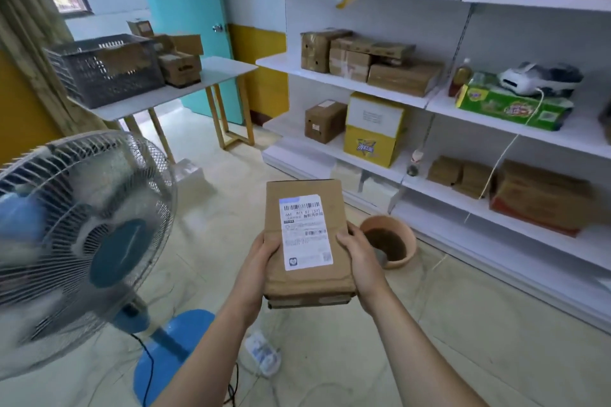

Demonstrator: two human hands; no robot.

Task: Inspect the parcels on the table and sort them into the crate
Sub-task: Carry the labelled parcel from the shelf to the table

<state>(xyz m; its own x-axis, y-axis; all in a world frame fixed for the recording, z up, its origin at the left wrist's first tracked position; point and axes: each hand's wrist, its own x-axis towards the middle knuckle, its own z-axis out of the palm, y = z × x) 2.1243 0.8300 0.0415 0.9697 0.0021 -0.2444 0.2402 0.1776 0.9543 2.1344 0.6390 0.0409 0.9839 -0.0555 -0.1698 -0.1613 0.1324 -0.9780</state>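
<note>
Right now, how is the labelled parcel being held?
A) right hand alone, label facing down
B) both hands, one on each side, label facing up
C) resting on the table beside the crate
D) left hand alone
B: the left hand and right hand grip opposite sides of the parcel, with its white shipping label turned up toward the camera.

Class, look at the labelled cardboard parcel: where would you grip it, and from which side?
Grip the cardboard parcel by its two long side edges, near end, as the left hand and right hand do. It is flat and narrow, and this keeps the shipping label uncovered.
</note>
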